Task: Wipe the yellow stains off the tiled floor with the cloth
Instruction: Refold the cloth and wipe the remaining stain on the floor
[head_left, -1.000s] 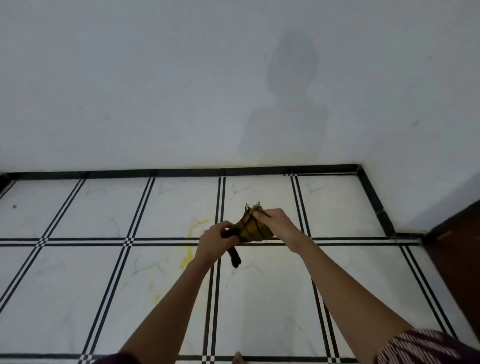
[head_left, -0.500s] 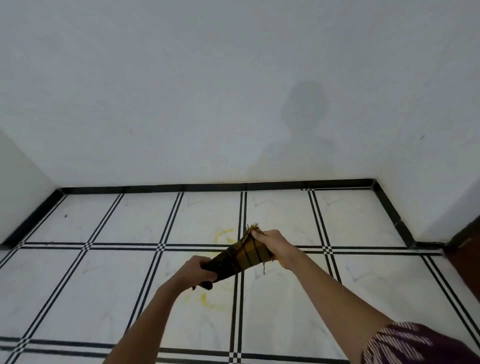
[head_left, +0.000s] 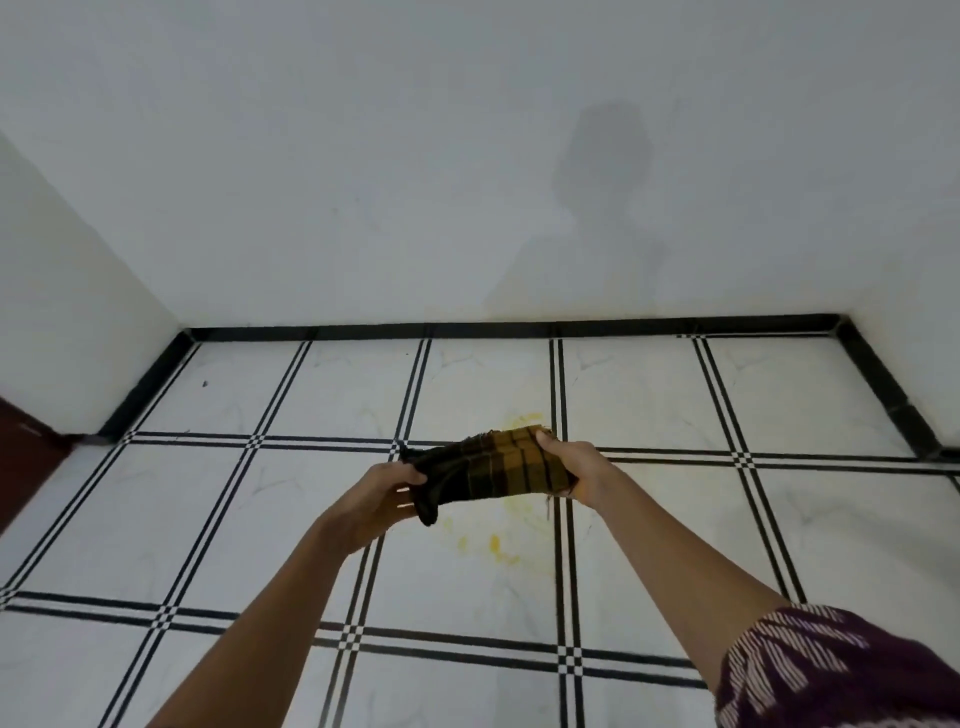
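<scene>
Gripping cloth (head_left: 493, 465) ends in curled fingers (head_left: 411, 476)

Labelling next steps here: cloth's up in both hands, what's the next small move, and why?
Probably lower the cloth onto the yellow stains right beneath it. The left hand and right hand grip its ends, holding it spread in the air, off the tiled floor, and the stains look unwiped.

Plaid cloth (head_left: 498, 467) aloft; yellow stains (head_left: 494, 543) prob. below
</scene>
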